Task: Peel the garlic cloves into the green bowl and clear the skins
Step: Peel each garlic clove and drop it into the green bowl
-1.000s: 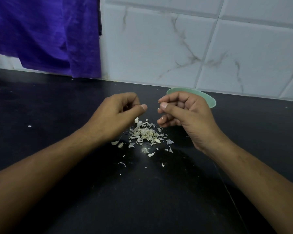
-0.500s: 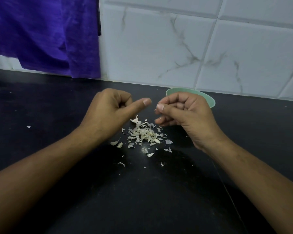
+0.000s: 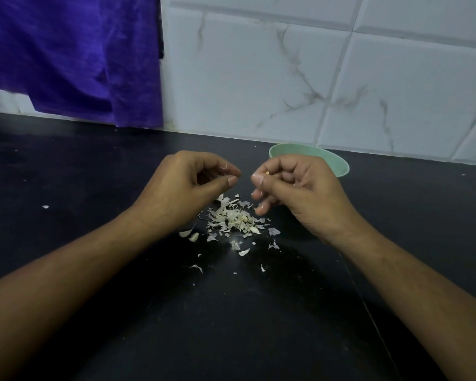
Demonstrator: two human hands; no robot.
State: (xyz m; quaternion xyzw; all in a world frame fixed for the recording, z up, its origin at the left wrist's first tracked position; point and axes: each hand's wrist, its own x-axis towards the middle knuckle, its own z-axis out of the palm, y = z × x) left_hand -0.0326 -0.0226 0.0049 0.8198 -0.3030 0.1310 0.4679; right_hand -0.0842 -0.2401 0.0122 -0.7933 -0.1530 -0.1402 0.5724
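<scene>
The right hand is curled, thumb and forefinger pinching a small pale-yellow garlic clove. Only its tip shows between the fingertips, facing the left hand, so its long axis cannot be told.

The left hand is just beside it, fingers curled, with the thumb tip close under the forefinger. A thin white wisp of skin clings to that forefinger, but whether anything is pinched cannot be told.

Both hands hover above a loose heap of papery white garlic skins on the black stone countertop, with stray flakes scattered toward the camera.

The round pale-green plastic bowl stands upright behind the right hand, near the white marbled wall tiles and partly hidden by the knuckles, its contents out of sight. A purple cloth hangs at far left.
</scene>
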